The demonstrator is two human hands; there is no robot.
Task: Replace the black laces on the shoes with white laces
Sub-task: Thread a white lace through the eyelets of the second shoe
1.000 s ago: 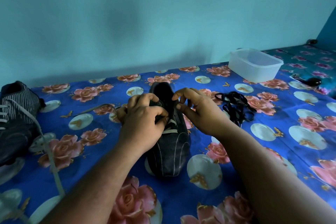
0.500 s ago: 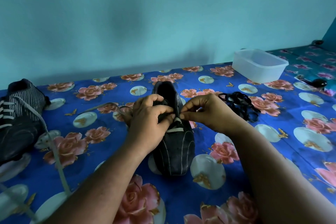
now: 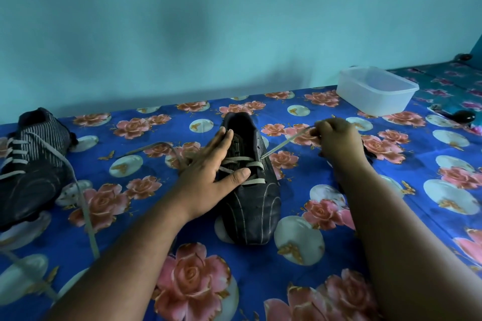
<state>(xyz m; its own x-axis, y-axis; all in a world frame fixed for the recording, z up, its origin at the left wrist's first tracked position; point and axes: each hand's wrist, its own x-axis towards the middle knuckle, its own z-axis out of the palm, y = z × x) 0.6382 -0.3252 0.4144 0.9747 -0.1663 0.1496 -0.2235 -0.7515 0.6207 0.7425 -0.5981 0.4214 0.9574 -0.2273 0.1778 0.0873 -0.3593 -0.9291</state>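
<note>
The black shoe [image 3: 249, 190] stands in the middle of the table [image 3: 391, 216], toe toward the person and opening toward the wall [image 3: 234, 21]. A white lace [image 3: 241, 167] crosses its lower eyelets in a few rows, and one end runs taut from the right-side eyelet up to the right hand [image 3: 336, 138]. That hand is curled and pinches the lace end, held above the cloth just right of the shoe's collar. The left hand [image 3: 208, 177] lies flat with straight fingers on the shoe's left side, fingertips near the tongue and thumb pressing across the laced rows. The other end of the lace lies loose on the cloth to the left of the shoe.

A little of the black laces [image 3: 370, 154] shows behind the right wrist. At the far left lies a second black shoe [image 3: 31, 164], already threaded with white lacing, a long loose end trailing toward the near edge. A floral blue tablecloth [image 3: 156, 216] covers the table. A clear plastic container [image 3: 375, 90] sits at the back right near the wall, and a small dark round object [image 3: 465, 117] lies beyond it.
</note>
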